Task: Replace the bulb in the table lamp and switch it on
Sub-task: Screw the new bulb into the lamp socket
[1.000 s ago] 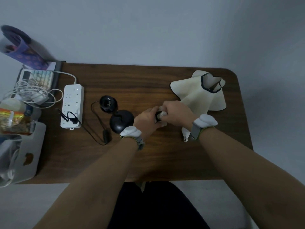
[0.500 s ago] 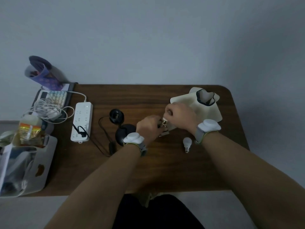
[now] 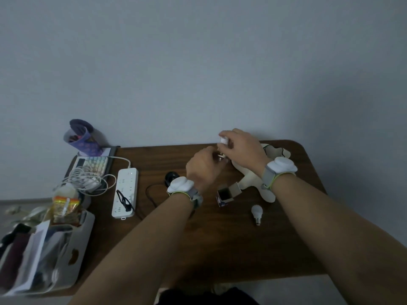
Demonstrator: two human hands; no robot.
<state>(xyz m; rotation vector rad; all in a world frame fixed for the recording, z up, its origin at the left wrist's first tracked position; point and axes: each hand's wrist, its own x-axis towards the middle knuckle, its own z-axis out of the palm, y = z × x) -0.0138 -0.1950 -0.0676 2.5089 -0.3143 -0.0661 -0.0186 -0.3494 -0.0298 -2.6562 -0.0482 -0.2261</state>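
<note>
- Above the far middle of the table (image 3: 220, 256), my right hand (image 3: 241, 148) pinches a small white bulb (image 3: 224, 140) at my fingertips, its metal screw end pointing down.
- My left hand (image 3: 203, 167) is clenched around the lamp's socket (image 3: 220, 155); only a glint of metal shows past my knuckles.
- Whether the bulb's thread is touching the socket, I cannot tell.
- Another white bulb (image 3: 256, 212) lies on its side on the wood, near my right forearm.
- An open little box (image 3: 226, 194) sits between my wrists.
- The cream lampshade (image 3: 253, 179) lies flat behind my right wrist.
</note>
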